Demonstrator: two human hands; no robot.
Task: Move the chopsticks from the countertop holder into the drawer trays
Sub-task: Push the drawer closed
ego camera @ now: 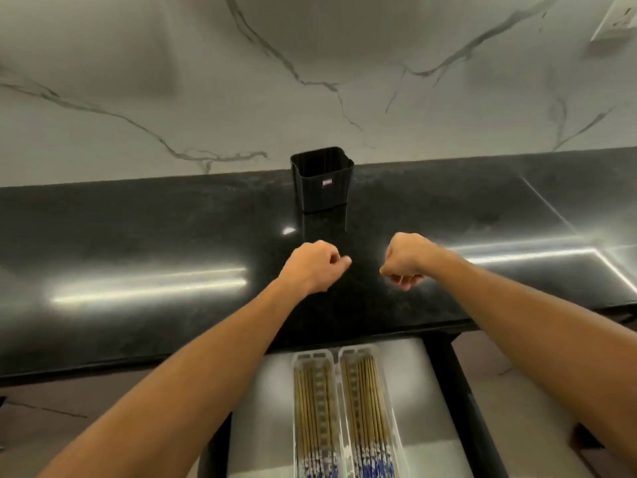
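Note:
A black square holder (322,179) stands on the dark countertop (138,236) against the marble wall, and nothing sticks out of its top. Below the counter an open drawer (413,391) holds two clear trays side by side. The left tray (314,412) and the right tray (368,408) each carry several wooden chopsticks (367,398) with blue-and-white patterned ends. My left hand (312,265) and my right hand (406,258) hover over the counter in front of the holder, both curled into loose fists with nothing in them.
A white wall socket (617,22) sits at the top right. The drawer's black side rail (462,391) runs down the right. Bright light streaks reflect off the glossy counter.

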